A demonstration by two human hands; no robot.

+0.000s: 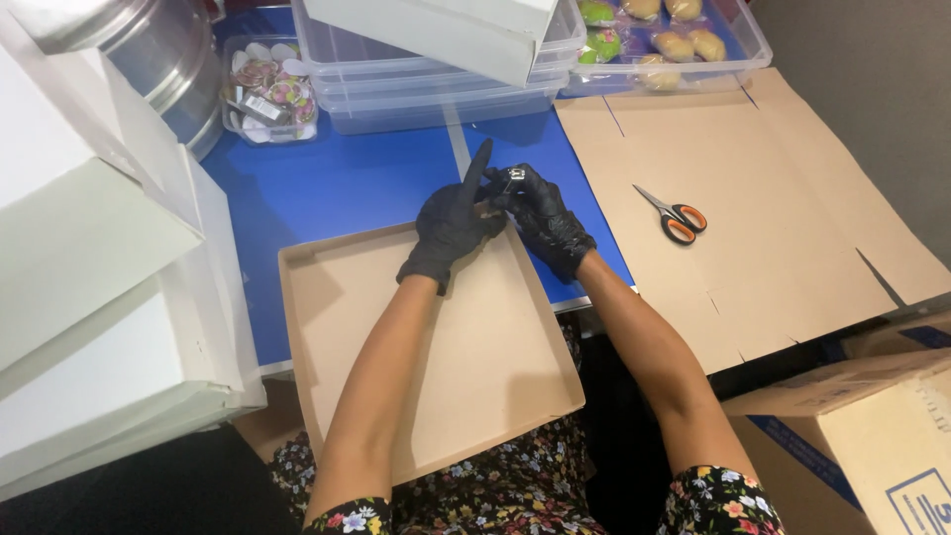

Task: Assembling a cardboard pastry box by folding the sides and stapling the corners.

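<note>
A: What do the hands show?

B: Both wear black, faintly glossy gloves. The left hand is mostly curled, its index finger pointing straight up; the right hand meets it, fingertips pinched on a small shiny metal clip. Whether the left hand also touches the clip cannot be told.

A: Where does this happen?

B: Just over the far edge of a shallow brown cardboard tray, matte, rectangular, with low folded walls. The tray overhangs the near edge of the smooth blue worktop and reaches the person's lap.

A: And further out?

B: To the right a flat, slit sheet of brown cardboard covers the worktop's right end; orange-handled scissors lie closed on it. Along the far edge stand stacked clear plastic bins, a small clear tub of round badges and a clear bin of wrapped round items. White folded boxes pile at the left edge, beside a metal cylinder. A brown carton sits low at the right.
</note>
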